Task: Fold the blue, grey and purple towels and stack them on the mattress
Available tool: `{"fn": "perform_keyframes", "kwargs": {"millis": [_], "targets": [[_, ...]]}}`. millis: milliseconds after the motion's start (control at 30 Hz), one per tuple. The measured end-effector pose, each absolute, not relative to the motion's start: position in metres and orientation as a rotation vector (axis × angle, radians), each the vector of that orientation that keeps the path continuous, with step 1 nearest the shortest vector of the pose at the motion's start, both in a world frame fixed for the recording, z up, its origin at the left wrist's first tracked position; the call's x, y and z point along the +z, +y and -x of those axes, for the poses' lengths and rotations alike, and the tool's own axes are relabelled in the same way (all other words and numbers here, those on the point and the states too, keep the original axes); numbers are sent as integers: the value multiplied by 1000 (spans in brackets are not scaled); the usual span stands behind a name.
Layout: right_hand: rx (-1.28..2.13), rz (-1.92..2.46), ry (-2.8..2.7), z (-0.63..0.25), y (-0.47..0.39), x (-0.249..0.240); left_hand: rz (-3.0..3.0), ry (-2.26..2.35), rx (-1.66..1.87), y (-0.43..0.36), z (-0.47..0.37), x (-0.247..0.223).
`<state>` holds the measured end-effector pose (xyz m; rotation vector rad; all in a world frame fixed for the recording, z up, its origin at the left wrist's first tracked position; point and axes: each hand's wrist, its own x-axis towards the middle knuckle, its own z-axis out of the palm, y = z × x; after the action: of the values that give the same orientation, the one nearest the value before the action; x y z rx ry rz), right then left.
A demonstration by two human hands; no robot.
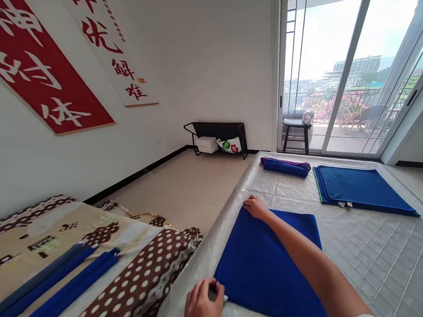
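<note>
A folded blue towel (264,267) lies flat on the silvery quilted mattress (370,254) in front of me. At its near left corner, my left hand (204,301) is closed with thumb and fingers pinching the edge, a small white tag showing beside them. My right hand (256,207) reaches across the towel and grips its far left corner, the fingers bent over the edge. My right forearm covers part of the towel's right side.
A stack of folded blue towels (368,187) and rolled blue and purple towels (286,167) lie farther back on the mattress. To the left, a brown polka-dot bed cover (139,276) bears several rolled towels (66,286). A black rack (219,129) stands against the wall.
</note>
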<state>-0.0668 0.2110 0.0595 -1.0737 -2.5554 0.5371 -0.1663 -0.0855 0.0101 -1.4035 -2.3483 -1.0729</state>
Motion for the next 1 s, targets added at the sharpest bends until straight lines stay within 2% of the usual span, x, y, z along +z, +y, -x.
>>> {"fn": "perform_keyframes", "kwargs": {"millis": [200, 400, 600, 767, 1000], "targets": [[589, 1026, -2517, 62, 210, 67, 1363, -2459, -1168, -89, 165, 14], [613, 906, -2387, 14, 203, 117, 1318, -2525, -1373, -91, 169, 45], [526, 736, -2165, -90, 178, 192, 1496, -2153, -1398, -75, 171, 123], [495, 786, -1959, -167, 142, 250, 1764, -1783, -1306, -57, 153, 204], [476, 848, -1682, -236, 88, 297, 1791, -1564, -1332, -47, 112, 285]]}}
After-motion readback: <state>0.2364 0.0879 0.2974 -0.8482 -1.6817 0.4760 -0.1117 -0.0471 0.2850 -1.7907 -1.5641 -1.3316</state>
